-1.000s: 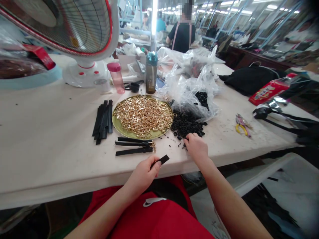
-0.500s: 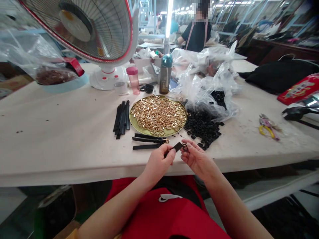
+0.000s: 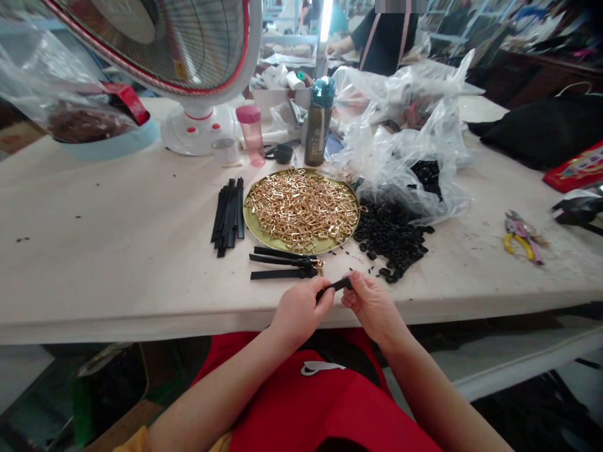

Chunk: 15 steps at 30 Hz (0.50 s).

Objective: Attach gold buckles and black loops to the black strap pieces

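My left hand is closed on a short black strap, thumb on top. At the strap's right end, the thumb and fingers of my right hand pinch a small black loop, which appears to be around or against the strap's tip; the fingers hide the exact fit. Just left of my hands lie several black straps with gold buckles at their right ends. Beyond them stands a round plate heaped with gold buckles. A pile of black loops lies to its right.
More black straps are stacked left of the plate. Clear plastic bags, a dark bottle, a pink cup and a fan stand behind. Yellow-handled pliers lie at right. The table's front edge is near me.
The small black loop in my right hand has come from just off the strap's end onto it. The view has tipped down slightly.
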### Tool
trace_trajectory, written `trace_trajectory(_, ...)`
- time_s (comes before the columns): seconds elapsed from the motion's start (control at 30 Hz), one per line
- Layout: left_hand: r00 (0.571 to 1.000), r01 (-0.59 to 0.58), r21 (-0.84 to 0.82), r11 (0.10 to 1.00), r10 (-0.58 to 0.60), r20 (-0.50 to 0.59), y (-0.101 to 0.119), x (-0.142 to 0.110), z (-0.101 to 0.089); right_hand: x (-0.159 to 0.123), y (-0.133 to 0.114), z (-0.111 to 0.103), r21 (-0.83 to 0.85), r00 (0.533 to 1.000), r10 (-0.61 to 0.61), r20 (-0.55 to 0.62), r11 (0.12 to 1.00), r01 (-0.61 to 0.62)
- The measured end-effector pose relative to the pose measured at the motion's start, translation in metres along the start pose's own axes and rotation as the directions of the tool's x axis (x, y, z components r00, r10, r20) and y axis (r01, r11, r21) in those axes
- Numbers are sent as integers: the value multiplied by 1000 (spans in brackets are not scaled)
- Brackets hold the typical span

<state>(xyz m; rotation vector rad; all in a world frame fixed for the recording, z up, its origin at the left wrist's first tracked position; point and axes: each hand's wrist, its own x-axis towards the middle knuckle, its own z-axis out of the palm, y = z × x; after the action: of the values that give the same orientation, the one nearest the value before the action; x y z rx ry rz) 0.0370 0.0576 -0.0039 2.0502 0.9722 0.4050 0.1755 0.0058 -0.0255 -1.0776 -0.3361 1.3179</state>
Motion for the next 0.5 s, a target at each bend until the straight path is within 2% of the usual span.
trace_trajectory(0.17,998,63,-79,995,-61,25,-6,5,-1,3,3,-4,-76,1000,-11,-2,997,10)
trace_trajectory(0.33,989,147,-182,972,-138,59,-7,8,-5,0,-1,-12,-210,997,66,51,976,-54)
trace_trajectory(0.5,996,71,-135,988,-64,55,-5,5,-1,0,0,-16,-329,998,-11,54,944,28)
